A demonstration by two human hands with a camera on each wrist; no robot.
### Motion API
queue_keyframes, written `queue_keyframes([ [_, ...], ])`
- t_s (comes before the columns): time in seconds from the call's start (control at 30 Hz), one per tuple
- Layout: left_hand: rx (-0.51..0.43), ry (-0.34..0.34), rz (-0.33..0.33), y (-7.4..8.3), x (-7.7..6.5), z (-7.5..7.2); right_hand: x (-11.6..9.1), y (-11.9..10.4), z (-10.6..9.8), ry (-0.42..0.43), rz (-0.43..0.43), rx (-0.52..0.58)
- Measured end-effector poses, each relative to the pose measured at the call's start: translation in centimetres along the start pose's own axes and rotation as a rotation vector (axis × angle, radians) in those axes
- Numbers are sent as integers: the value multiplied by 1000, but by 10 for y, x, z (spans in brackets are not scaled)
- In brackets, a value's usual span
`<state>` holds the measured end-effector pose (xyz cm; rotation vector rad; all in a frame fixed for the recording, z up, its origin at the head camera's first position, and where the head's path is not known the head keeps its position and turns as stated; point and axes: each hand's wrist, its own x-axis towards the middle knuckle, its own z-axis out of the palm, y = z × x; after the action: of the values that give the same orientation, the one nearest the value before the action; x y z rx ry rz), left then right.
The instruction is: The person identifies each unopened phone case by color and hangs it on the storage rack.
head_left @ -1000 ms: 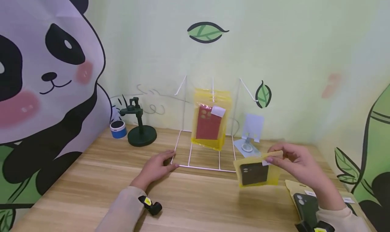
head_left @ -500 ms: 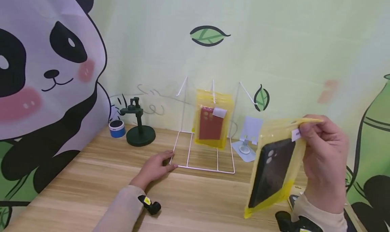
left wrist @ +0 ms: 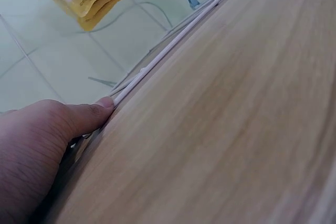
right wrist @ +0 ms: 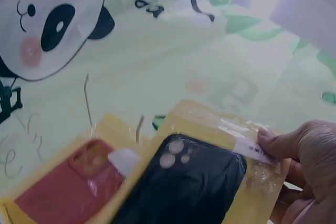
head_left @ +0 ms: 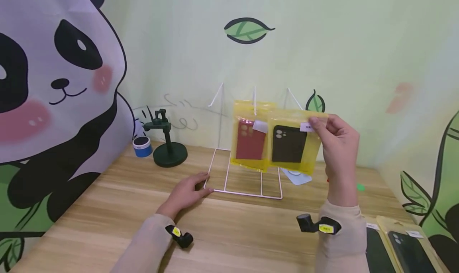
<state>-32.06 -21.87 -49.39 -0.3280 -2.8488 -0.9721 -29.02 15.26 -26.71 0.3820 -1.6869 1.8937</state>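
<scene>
My right hand (head_left: 338, 145) pinches the upper right corner of a yellow packet holding a black phone case (head_left: 288, 145), thumb beside its white label. This packet hangs upright, overlapping the right edge of yellow packets on the rack in the head view. The front one of those holds a red phone case (head_left: 250, 141), and they hang from the middle hook (head_left: 255, 99) of a white wire rack (head_left: 247, 193). On the tabletop my left hand (head_left: 186, 193) holds the front left corner of the rack's base; its thumb (left wrist: 92, 116) touches the wire in the left wrist view.
More packaged phone cases (head_left: 412, 249) lie at the table's front right. A dark green stand (head_left: 170, 155) and a blue-and-white cylinder (head_left: 142, 146) stand at the back left. Behind the held packet, a pale blue stand (head_left: 299, 178) shows partly. Side hooks (head_left: 216, 94) of the rack stick out forward.
My right hand has lifted the black phone case's packet from low over the table, brought it near the camera, then moved it left and forward to the rack. My left hand stays at the rack's corner.
</scene>
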Motion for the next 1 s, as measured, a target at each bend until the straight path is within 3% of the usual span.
queue_keyframes([
  [0.27, 24, 7, 34, 3, 3, -4, 15, 17, -9, 42, 74, -31],
  [0.5, 13, -16, 7, 5, 1, -2, 20, 30, -16, 132, 115, 2],
  [0.73, 6, -7, 11, 5, 1, -4, 23, 36, -16, 179, 134, -82],
  [1.0, -1, -6, 17, 3, 0, -3, 23, 41, -16, 143, 182, -231],
])
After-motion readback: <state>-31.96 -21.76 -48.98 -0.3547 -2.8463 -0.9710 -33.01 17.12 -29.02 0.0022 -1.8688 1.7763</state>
